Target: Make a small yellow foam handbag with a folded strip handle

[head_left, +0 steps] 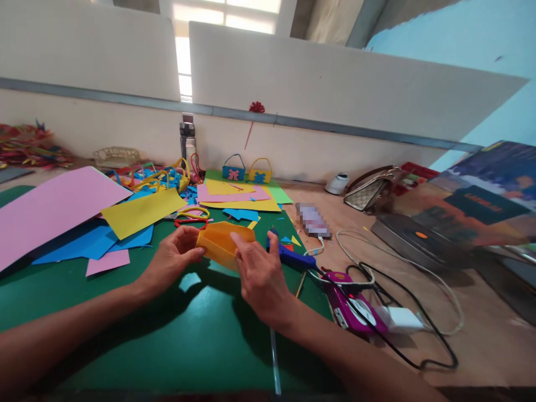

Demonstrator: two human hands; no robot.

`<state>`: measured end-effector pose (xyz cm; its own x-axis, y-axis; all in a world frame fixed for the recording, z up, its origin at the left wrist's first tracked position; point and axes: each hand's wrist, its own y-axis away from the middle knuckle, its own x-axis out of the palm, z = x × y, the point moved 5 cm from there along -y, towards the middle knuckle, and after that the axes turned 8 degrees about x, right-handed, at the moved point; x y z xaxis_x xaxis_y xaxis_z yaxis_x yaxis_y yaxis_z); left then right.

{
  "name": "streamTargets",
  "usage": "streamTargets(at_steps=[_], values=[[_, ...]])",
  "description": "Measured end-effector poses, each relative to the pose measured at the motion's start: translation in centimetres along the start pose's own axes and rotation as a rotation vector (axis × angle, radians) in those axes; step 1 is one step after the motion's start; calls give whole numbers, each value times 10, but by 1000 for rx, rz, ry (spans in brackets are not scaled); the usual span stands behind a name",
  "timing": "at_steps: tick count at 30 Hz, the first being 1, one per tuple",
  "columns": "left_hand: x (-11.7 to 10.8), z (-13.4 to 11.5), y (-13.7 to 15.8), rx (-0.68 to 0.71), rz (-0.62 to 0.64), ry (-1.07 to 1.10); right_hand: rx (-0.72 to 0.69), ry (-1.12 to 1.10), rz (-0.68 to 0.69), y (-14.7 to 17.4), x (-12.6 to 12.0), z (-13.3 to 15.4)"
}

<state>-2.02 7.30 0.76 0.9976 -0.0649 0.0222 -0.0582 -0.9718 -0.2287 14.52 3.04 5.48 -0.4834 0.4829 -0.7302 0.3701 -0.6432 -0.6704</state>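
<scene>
A folded yellow-orange foam or paper pouch [220, 254] is held just above the green mat, its open side tilted up. My left hand [178, 251] pinches its left edge between thumb and fingers. My right hand [266, 282] grips the right side, with the index finger laid against the inner face; its thumb is hidden. Just beyond my right hand lies a blue glue gun [297, 258], partly covered by a finger. A clear glue stick [275, 363] shows below my right wrist. Red and yellow-handled scissors [192, 213] lie behind the pouch.
Pink [62, 209], yellow [142, 212] and blue sheets [79, 245] cover the green mat's left [138, 357]. Two finished little bags, blue [233, 172] and yellow [259, 176], stand behind. A phone [313, 219], a magenta power strip [355, 307] and looping cables [439, 349] occupy the right.
</scene>
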Motion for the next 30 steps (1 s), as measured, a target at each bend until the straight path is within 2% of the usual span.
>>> streamTargets(at_steps=[2,6,8,10,13,17,30], values=[[-4,-4,-2,182,13,-165,-40,94,-10,-1,0,0],[0,-21,5,716,97,-549,-92,198,21,0,3,2],[4,-24,11,866,167,-666,-102,185,52,2,5,3],[6,-29,15,939,175,-742,-104,161,76,2,6,3],[8,-38,18,1028,129,-830,-100,143,94,3,7,2],[11,-39,19,1104,169,-885,-123,115,99,3,7,3],[5,-8,8,956,228,-969,-235,168,-8,1,1,3]])
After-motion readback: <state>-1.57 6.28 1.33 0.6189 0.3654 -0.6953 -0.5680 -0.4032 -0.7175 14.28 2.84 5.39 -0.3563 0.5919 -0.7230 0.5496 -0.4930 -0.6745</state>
